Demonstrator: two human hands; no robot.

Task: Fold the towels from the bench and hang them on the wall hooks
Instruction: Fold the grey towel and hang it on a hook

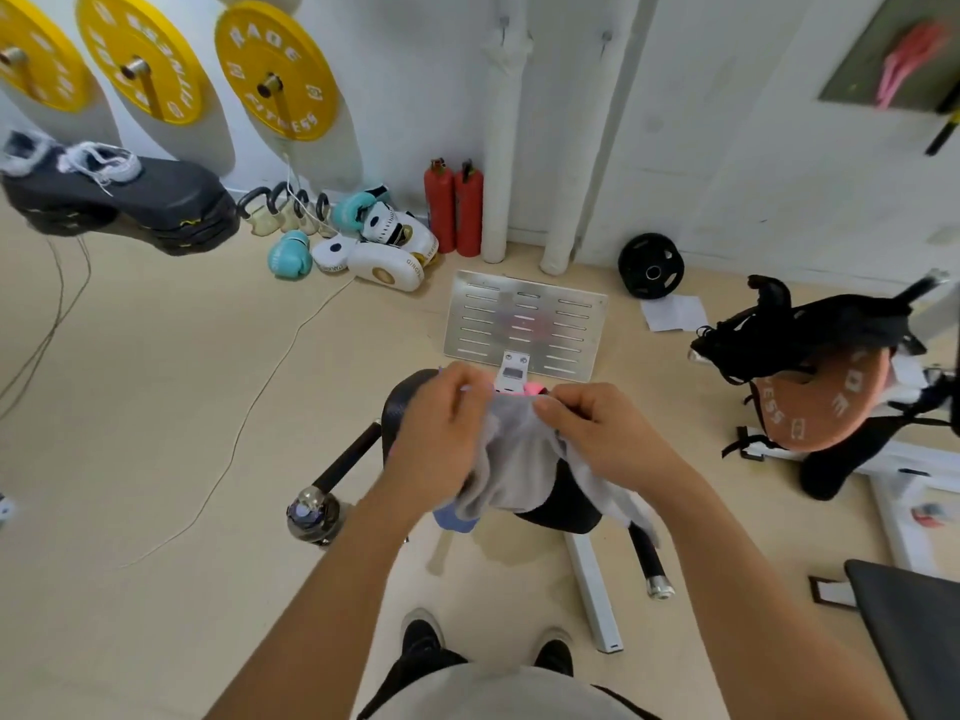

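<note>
Grey towel, soft and crumpled, centre frame, bunched over the black padded worktop. Left hand and right hand both pinch its top edge, grip clamped.

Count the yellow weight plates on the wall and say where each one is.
3, in a row at the upper left: left plate, cut off by the frame edge; middle plate; right plate. More may lie beyond the left edge.
</note>
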